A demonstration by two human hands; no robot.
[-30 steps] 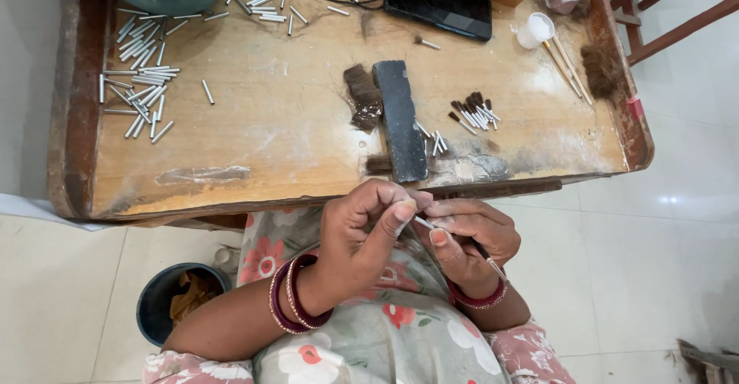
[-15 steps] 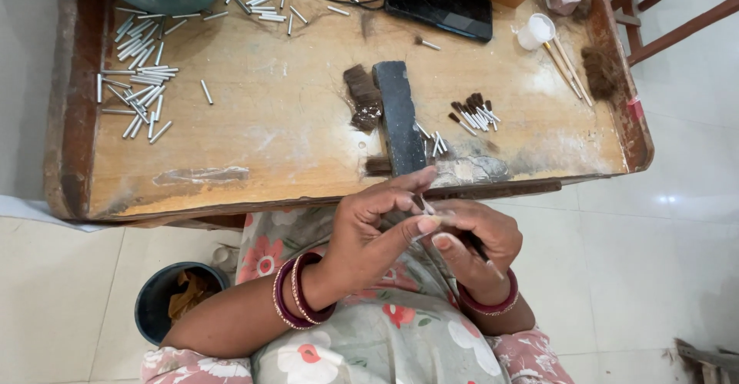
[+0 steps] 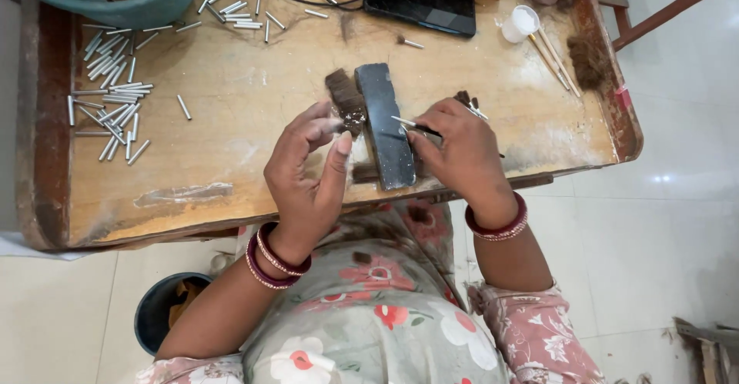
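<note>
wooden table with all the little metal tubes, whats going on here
A person sits at a worn wooden table, both hands over a dark flat block. The right hand holds a thin metal tube against the block. The left hand pinches at a tuft of brown bristle beside the block. Loose metal tubes lie scattered on the left, with a teal tub behind them.
</note>
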